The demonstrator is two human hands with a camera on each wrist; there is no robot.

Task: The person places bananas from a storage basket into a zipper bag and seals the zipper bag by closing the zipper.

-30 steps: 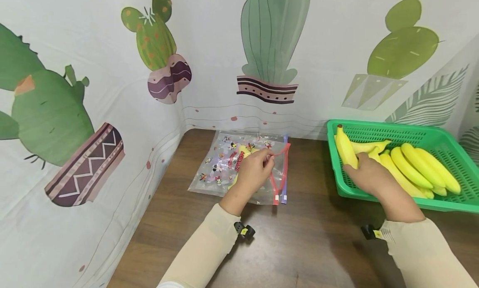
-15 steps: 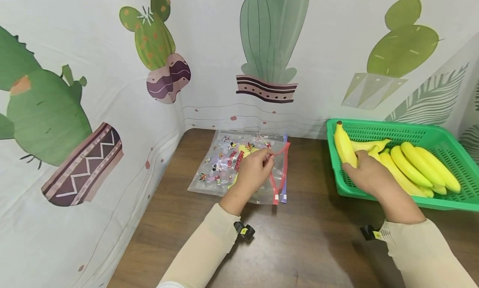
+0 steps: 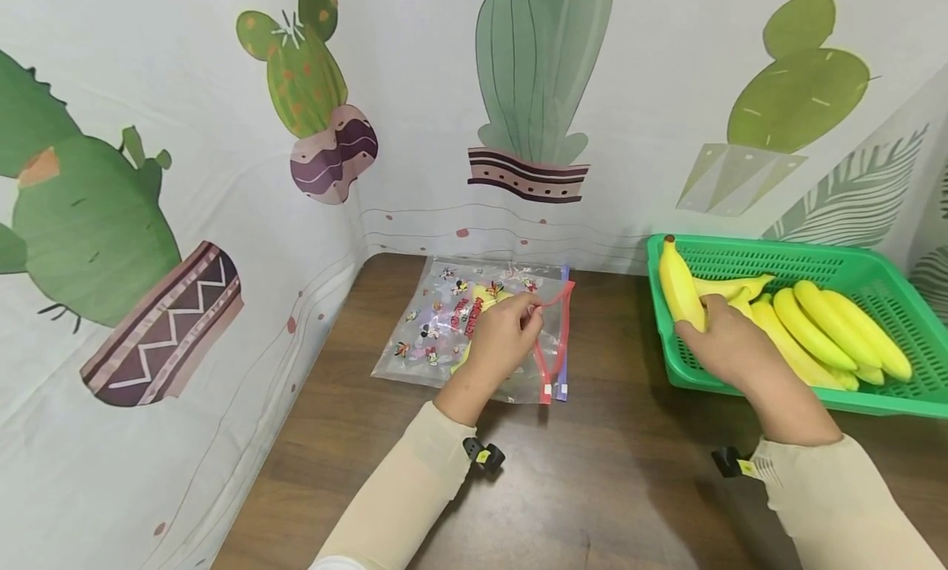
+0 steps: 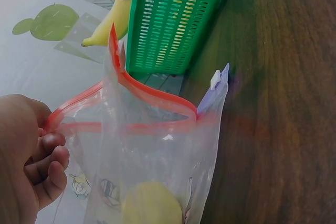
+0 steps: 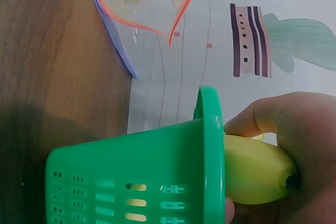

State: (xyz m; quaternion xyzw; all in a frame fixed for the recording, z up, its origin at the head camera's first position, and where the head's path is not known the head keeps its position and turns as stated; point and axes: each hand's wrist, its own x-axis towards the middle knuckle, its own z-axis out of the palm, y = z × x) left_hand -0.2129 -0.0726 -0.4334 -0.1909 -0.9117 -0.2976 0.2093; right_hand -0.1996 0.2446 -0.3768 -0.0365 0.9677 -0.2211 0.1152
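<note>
My left hand point(image 3: 505, 335) pinches the red zip edge of a clear printed zip bag point(image 3: 418, 340) and holds its mouth apart. Inside that bag lies a yellow banana, whose rounded end point(image 4: 152, 205) shows in the left wrist view. A second zip bag point(image 3: 564, 373) with a purple edge lies underneath. On the right, my right hand point(image 3: 729, 340) grips a banana point(image 3: 680, 286) at the left end of a green basket point(image 3: 907, 401). The banana's dark tip points up and away, over the basket's rim. My palm hides part of its near end.
Several more bananas point(image 3: 815, 331) lie in the basket to the right of my right hand. Behind the brown wooden table point(image 3: 592, 471) hangs a white cloth point(image 3: 422, 142) printed with cacti. It also runs along the table's left side.
The banana in my right hand has risen slightly, its tip shifting a little up and left. My left hand stays on the bag's edge.
</note>
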